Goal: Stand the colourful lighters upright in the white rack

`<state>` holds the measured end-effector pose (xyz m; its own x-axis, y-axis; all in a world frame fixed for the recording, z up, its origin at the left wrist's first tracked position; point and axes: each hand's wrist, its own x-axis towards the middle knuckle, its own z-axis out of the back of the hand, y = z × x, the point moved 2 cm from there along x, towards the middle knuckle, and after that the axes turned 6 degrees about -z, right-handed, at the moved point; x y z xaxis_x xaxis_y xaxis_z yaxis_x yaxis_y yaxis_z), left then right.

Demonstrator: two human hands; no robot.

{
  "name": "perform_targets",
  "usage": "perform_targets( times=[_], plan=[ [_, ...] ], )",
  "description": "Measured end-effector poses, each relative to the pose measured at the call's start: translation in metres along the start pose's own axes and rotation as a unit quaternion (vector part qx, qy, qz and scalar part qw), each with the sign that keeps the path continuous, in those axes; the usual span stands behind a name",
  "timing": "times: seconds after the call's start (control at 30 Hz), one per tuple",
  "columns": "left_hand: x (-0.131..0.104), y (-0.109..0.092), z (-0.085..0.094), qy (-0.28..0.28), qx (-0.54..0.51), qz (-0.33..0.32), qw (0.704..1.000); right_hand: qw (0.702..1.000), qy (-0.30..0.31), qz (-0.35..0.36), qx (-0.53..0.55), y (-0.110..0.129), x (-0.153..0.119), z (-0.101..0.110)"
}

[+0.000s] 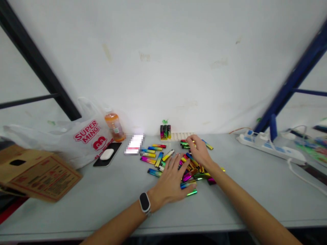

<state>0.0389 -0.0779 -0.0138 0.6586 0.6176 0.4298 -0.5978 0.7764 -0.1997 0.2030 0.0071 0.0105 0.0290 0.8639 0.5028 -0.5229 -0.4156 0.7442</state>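
Many shiny, rainbow-coloured lighters lie in a loose pile on the grey table; a magenta lighter (190, 174) is near its middle. My left hand (173, 178) rests palm down over the left side of the pile, fingers spread, hiding some of the lighters. My right hand (200, 151) is at the back of the pile, its fingers curled round the right end of a small row of green and red lighters (184, 144). How many it grips is hidden. Behind, several upright lighters (165, 132) stand packed together at the left end of a white slotted tray (181, 136).
On the left are a cardboard box (48, 177), a white plastic bag (68, 136), an orange drink bottle (114, 127) and a black phone (116, 152) with a white case (107, 154) on it. A blurred bright screen (134, 144) lies beside them. A power strip (273, 149) with cables is at right.
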Motion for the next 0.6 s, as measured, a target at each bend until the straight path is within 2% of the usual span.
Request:
perform_targets(
  times=[0.1,0.23,0.4,0.6],
  plan=[
    [0.004,-0.006,-0.013,0.045,-0.007,-0.003,0.999,0.999,0.002,0.022,-0.045,-0.013,-0.008,-0.006],
    [0.026,0.014,-0.022,0.059,0.011,0.01,0.998,0.998,0.009,0.029,-0.047,-0.028,0.002,-0.025],
    [0.04,0.041,-0.023,0.042,0.032,0.023,0.998,0.998,0.005,0.043,-0.044,-0.03,0.022,-0.04],
    [0.046,0.046,-0.019,0.005,0.03,0.022,0.999,0.999,-0.009,0.04,0.0,-0.032,0.034,-0.048]
  ],
)
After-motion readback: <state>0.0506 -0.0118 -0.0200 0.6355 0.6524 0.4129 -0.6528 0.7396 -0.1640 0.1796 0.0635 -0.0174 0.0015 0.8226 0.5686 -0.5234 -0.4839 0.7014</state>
